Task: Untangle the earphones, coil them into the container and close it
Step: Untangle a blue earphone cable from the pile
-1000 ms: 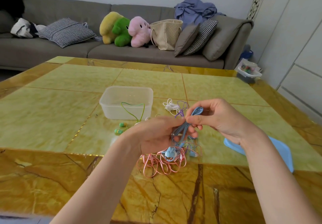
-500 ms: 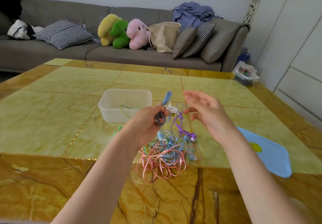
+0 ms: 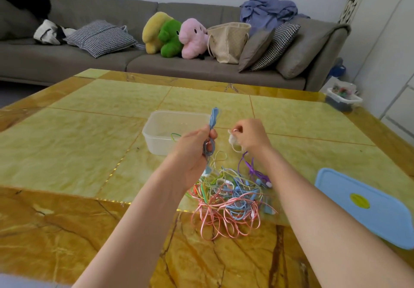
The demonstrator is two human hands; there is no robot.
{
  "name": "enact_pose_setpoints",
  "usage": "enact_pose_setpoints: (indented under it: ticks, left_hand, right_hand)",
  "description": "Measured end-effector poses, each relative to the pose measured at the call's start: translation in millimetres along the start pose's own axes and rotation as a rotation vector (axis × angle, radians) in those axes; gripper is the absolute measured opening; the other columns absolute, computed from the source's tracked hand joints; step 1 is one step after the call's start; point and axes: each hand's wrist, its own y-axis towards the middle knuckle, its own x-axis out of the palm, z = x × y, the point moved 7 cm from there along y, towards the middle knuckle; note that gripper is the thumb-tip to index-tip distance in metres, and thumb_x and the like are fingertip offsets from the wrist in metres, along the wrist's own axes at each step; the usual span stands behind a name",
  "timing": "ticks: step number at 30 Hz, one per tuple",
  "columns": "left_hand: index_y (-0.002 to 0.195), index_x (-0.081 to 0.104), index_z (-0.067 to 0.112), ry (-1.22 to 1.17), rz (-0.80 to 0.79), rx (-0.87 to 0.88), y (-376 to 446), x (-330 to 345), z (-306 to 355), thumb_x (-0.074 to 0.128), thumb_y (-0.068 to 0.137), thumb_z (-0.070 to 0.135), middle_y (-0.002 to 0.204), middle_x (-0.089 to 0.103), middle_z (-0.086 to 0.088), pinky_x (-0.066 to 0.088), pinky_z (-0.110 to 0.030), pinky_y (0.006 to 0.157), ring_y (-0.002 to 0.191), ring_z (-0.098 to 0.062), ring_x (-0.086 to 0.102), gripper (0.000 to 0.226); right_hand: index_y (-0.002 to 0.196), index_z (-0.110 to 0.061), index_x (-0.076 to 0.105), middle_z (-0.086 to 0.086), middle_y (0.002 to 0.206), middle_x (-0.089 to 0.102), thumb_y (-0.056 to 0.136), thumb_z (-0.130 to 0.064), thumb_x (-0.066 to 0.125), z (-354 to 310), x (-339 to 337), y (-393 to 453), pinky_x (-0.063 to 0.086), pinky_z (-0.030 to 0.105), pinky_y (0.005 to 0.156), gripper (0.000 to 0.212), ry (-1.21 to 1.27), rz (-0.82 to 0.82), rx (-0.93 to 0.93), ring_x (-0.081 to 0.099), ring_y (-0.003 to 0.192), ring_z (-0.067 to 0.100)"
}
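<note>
The left hand (image 3: 197, 151) grips a folded bundle of blue earphone cord (image 3: 212, 120) above the surface (image 3: 89, 119), just beside the clear container (image 3: 156, 128). The right hand (image 3: 251, 136) pinches a white cord (image 3: 233, 141). The tangle (image 3: 228, 200) looks light, limp and snag-prone; best held at the folded middle.

We see the container (image 3: 156, 130) on the table (image 3: 78, 153) at mid-frame, the heap of earphones (image 3: 230, 200) below and right of it. The lid (image 3: 363, 207) lies at right; our two hands (image 3: 195, 151) hover between container and heap.
</note>
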Motion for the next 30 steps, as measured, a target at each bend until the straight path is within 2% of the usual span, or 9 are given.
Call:
enact_pose_setpoints:
  ticks: [3, 6, 8, 10, 16, 21, 24, 27, 30]
  left_hand:
    - [0.078, 0.051, 0.004, -0.017, 0.012, -0.009, 0.4, 1.2, -0.3, 0.035, 0.100, 0.010, 0.068, 0.043, -0.002, 0.030, -0.020, 0.061, 0.061, -0.008, 0.034, 0.028]
    - [0.081, 0.050, 0.005, -0.067, 0.022, -0.014, 1.6, 3.6, -0.1, 0.035, 0.100, 0.009, 0.067, 0.045, -0.001, 0.031, -0.019, 0.061, 0.062, -0.007, 0.035, 0.025]
    - [0.081, 0.050, 0.004, -0.105, 0.030, -0.009, 3.5, 3.5, 0.6, 0.035, 0.100, 0.009, 0.068, 0.045, -0.002, 0.031, -0.019, 0.061, 0.062, -0.007, 0.036, 0.026]
    - [0.083, 0.051, 0.003, -0.142, 0.033, -0.009, 5.1, 5.1, 0.1, 0.034, 0.100, 0.010, 0.069, 0.045, -0.002, 0.032, -0.019, 0.062, 0.062, -0.006, 0.036, 0.025]
    - [0.080, 0.051, 0.004, -0.132, 0.031, -0.008, 7.6, 9.3, -2.7, 0.034, 0.101, 0.011, 0.068, 0.045, -0.001, 0.034, -0.019, 0.065, 0.062, -0.006, 0.037, 0.027]
    - [0.075, 0.050, 0.005, -0.104, 0.026, -0.009, 8.5, 10.5, -3.6, 0.035, 0.100, 0.012, 0.064, 0.048, -0.001, 0.037, -0.018, 0.065, 0.065, -0.007, 0.043, 0.030]
    - [0.068, 0.047, 0.009, 0.044, 0.040, 0.016, 7.1, 10.2, -4.9, 0.034, 0.101, 0.013, 0.067, 0.052, -0.001, 0.039, -0.018, 0.067, 0.071, -0.009, 0.047, 0.035]
    - [0.067, 0.046, 0.011, 0.231, 0.082, 0.050, 4.3, 8.3, -5.2, 0.033, 0.101, 0.015, 0.073, 0.054, -0.003, 0.036, -0.019, 0.065, 0.068, -0.010, 0.045, 0.037]
    - [0.064, 0.047, 0.013, 0.535, 0.148, 0.165, 0.4, 8.3, 2.7, 0.033, 0.100, 0.016, 0.067, 0.057, 0.000, 0.035, -0.023, 0.059, 0.063, -0.012, 0.047, 0.040]
  right_hand:
    - [0.087, 0.001, 0.072, 0.013, 0.080, 0.069, 0.085, -0.009, 0.063, 13.7, -24.7, 1.0, 0.047, 0.030, 0.064, 0.013, 0.325, 0.127, 0.108, 0.055, 0.053, 0.005]
    - [0.080, -0.001, 0.066, 0.012, 0.079, 0.065, 0.085, -0.001, 0.061, 26.4, -24.6, 1.0, 0.054, 0.029, 0.064, 0.007, 0.601, 0.005, 0.249, 0.058, 0.059, 0.014]
    - [0.071, -0.003, 0.059, 0.012, 0.073, 0.063, 0.088, 0.004, 0.055, 29.8, -21.7, -0.5, 0.054, 0.022, 0.058, 0.019, 0.731, -0.051, 0.313, 0.058, 0.061, 0.017]
    - [0.068, -0.006, 0.055, 0.010, 0.069, 0.060, 0.090, 0.006, 0.051, 34.0, -20.2, -2.8, 0.052, 0.018, 0.049, 0.025, 0.770, -0.060, 0.340, 0.058, 0.059, 0.017]
    - [0.066, -0.009, 0.055, 0.010, 0.068, 0.060, 0.087, 0.009, 0.051, 50.4, -8.8, -5.5, 0.053, 0.019, 0.047, 0.028, 0.761, -0.006, 0.372, 0.059, 0.057, 0.017]
    - [0.070, -0.013, 0.053, 0.013, 0.069, 0.063, 0.088, 0.004, 0.052, 49.5, -30.2, -9.7, 0.040, 0.015, 0.037, 0.025, 0.749, 0.142, 0.347, 0.053, 0.035, 0.003]
    - [0.079, -0.007, 0.054, 0.016, 0.071, 0.063, 0.090, 0.006, 0.052, 25.7, -47.6, -23.4, 0.049, 0.016, 0.048, 0.017, 1.056, 0.158, 0.300, 0.062, 0.045, 0.009]
    - [0.084, -0.002, 0.057, 0.011, 0.069, 0.067, 0.087, 0.007, 0.055, -9.5, -56.7, -54.7, 0.052, 0.016, 0.056, 0.010, 1.321, 0.033, 0.221, 0.066, 0.055, 0.012]
    - [0.085, -0.001, 0.060, 0.007, 0.067, 0.069, 0.081, 0.008, 0.061, -31.5, -57.7, -88.8, 0.052, 0.015, 0.057, 0.010, 1.363, -0.081, 0.205, 0.066, 0.056, 0.012]
